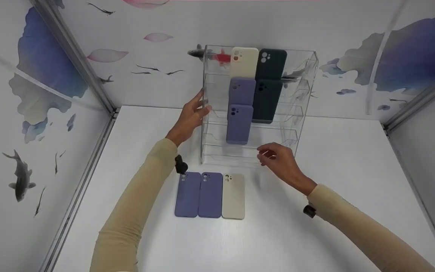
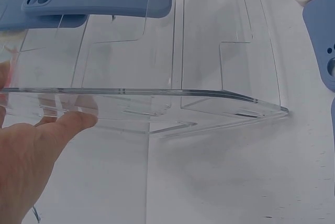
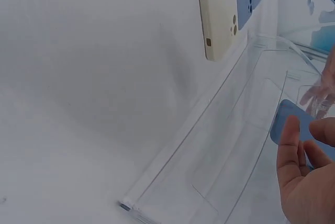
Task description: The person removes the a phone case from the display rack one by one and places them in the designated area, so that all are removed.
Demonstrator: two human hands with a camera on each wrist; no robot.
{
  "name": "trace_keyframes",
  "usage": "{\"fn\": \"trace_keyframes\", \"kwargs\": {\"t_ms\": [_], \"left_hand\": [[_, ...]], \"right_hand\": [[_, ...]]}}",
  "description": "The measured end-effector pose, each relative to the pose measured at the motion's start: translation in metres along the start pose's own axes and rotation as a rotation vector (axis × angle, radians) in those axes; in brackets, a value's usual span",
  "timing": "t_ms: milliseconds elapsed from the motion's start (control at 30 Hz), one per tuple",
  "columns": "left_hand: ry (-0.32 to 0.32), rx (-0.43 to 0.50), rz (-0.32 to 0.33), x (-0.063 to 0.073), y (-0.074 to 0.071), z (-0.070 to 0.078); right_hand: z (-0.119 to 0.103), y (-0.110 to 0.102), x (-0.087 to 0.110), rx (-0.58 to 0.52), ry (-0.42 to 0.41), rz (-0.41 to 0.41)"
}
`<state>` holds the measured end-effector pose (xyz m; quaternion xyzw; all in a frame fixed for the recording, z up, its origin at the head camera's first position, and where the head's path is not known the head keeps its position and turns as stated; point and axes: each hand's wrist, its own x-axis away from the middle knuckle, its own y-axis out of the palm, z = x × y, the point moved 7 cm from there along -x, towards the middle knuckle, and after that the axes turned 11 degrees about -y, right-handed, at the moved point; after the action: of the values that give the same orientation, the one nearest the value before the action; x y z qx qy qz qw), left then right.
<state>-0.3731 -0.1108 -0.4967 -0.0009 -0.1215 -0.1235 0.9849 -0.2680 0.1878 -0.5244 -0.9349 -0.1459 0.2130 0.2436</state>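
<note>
A clear acrylic display rack (image 1: 213,151) with stepped tiers stands on the table against the back wall. In it lean a cream phone case (image 1: 244,62), two dark green phone cases (image 1: 274,56) and two purple phone cases (image 1: 239,126). My left hand (image 1: 189,122) touches the rack's left side; in the left wrist view its thumb (image 2: 78,122) lies against the side panel. Near the rack's lower front right, my right hand (image 1: 279,160) hovers with loosely bent fingers and nothing between them. Two purple cases (image 1: 210,194) and a cream case (image 1: 233,196) lie side by side before the rack.
White walls with painted fish (image 1: 22,175) and blue-purple shapes surround the white table (image 1: 278,245). Metal corner posts (image 1: 76,56) rise at the left and right. A small black camera (image 1: 181,165) sits on each wrist.
</note>
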Motion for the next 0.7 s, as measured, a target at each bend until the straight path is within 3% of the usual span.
{"fn": "trace_keyframes", "kwargs": {"t_ms": [400, 700], "left_hand": [[0.017, 0.018, 0.003, 0.002, 0.002, 0.005], [-0.003, -0.006, 0.041, 0.003, 0.005, 0.004]], "right_hand": [[-0.015, -0.025, -0.009, -0.012, -0.028, 0.062], [-0.029, -0.043, -0.017, 0.079, -0.065, 0.074]]}}
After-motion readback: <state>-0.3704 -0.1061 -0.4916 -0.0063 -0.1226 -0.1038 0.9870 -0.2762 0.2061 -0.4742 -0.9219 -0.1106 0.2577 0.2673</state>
